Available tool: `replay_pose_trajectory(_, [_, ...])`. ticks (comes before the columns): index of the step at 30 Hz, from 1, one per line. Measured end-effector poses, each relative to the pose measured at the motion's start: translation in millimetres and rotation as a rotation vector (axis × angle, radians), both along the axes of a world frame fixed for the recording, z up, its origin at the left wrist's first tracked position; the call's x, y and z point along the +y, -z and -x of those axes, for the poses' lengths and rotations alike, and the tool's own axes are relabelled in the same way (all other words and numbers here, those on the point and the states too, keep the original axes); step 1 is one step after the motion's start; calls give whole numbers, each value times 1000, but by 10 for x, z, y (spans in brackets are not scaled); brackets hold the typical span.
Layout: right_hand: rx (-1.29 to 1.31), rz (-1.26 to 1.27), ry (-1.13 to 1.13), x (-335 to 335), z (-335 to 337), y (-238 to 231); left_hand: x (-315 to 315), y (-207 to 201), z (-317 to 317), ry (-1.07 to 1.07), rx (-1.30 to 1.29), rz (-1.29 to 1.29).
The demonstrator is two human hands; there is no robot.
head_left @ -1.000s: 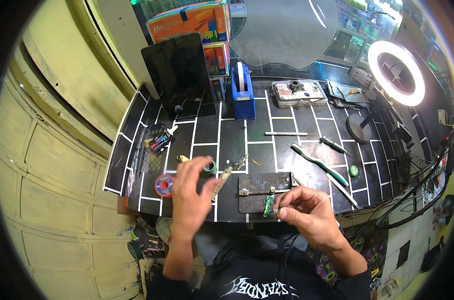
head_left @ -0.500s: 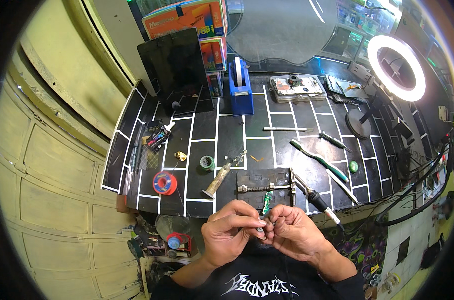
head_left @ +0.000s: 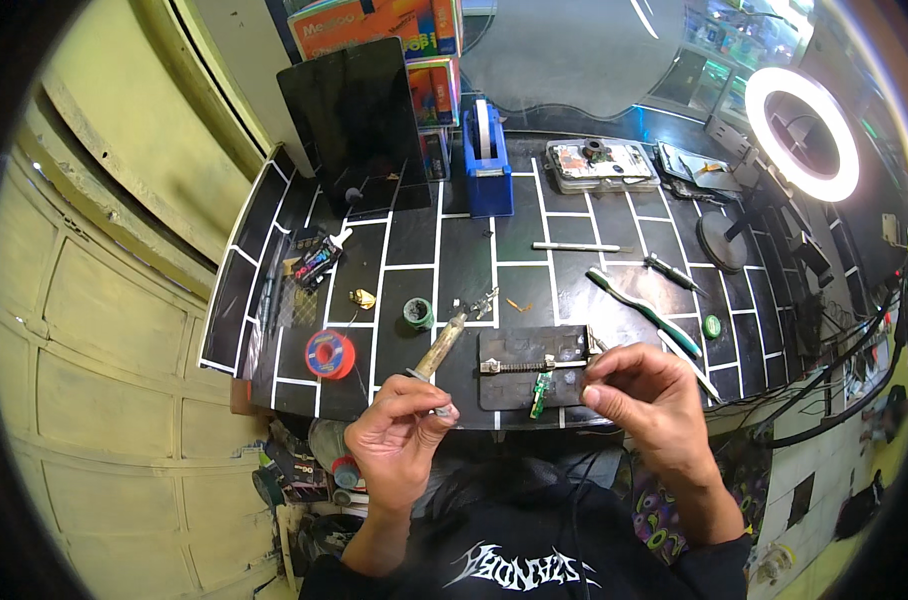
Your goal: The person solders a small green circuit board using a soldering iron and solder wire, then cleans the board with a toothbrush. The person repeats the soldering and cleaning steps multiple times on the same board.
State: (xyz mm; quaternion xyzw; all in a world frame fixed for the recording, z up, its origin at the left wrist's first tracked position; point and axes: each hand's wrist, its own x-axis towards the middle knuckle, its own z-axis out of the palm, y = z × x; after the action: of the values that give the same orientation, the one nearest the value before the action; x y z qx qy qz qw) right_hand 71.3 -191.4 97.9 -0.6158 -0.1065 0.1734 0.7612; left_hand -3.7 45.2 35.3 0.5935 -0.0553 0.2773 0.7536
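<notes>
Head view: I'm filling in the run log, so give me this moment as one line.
left hand: pinching small greyish piece | right hand: near dark holder, contents unclear | green circuit board: on holder

Looks like a small electronics repair shop tbh: desk (head_left: 406,285) with a red solder spool (head_left: 331,354) at 8 o'clock, green circuit board (head_left: 540,394) on a holder (head_left: 509,394) at 5, ring light (head_left: 757,122) at 2, plus opened-up devices (head_left: 604,165) and a lit glass display case (head_left: 716,82) between 1 and 2.

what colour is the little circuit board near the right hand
The circuit board is mostly green, best seen in the head view.
</notes>
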Motion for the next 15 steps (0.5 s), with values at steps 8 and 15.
replay_pose_trajectory(8, [-716,669,-111,59,-181,-61,-19,100,148,-6,137,-9])
replay_pose_trajectory(15, [-913,893,-310,125,-282,72,-132,97,204,76,203,-95])
